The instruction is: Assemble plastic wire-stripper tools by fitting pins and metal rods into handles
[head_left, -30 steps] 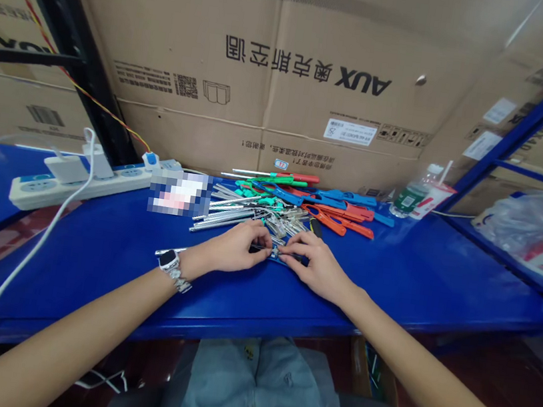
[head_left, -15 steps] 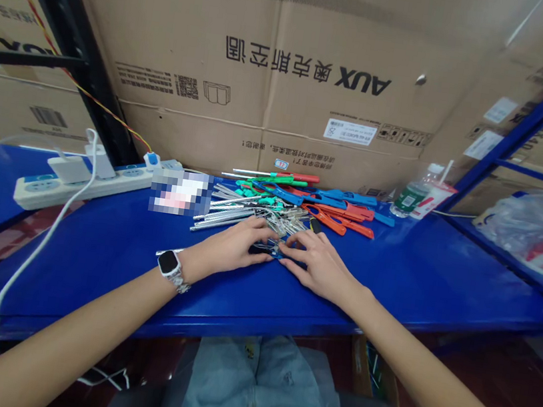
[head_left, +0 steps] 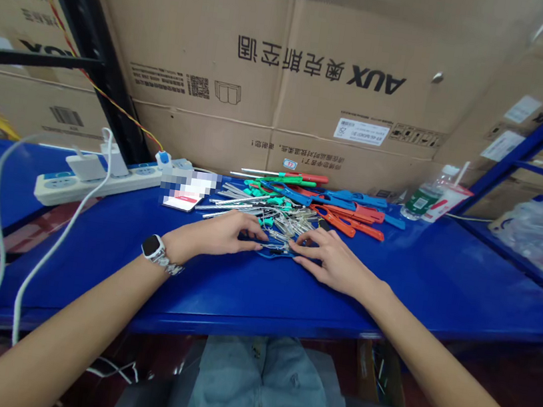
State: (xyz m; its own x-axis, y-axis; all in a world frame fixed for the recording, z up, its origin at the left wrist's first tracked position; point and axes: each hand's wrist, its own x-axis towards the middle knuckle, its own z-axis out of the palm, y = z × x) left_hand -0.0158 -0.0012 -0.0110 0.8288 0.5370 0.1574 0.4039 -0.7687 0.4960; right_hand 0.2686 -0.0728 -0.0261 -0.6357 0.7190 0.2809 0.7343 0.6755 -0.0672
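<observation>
A blue plastic casing [head_left: 274,253] lies on the table between my hands, with a dark part and thin wires in it. My left hand [head_left: 227,234] grips its left end between thumb and fingers. My right hand [head_left: 339,261] has its thumb and fingertips curled on the right end. Just beyond my fingers lies a heap of small clear parts [head_left: 294,220] with green pieces [head_left: 276,201] among them. Silver metal rods [head_left: 231,202] point left from the heap. Orange casings [head_left: 342,221] and blue casings [head_left: 358,198] are piled to the right.
A white power strip [head_left: 87,185] with plugs and cables stands at left beside a phone [head_left: 183,201], partly blurred out. At back right are a bottle [head_left: 421,201] and a cup [head_left: 446,202]. A large cardboard box [head_left: 309,7] walls off the back of the blue table [head_left: 421,285].
My left hand has shifted left and its fingers have drawn apart, so more of the blue casing shows. The whole view has moved slightly. My right hand stays at the casing's right end.
</observation>
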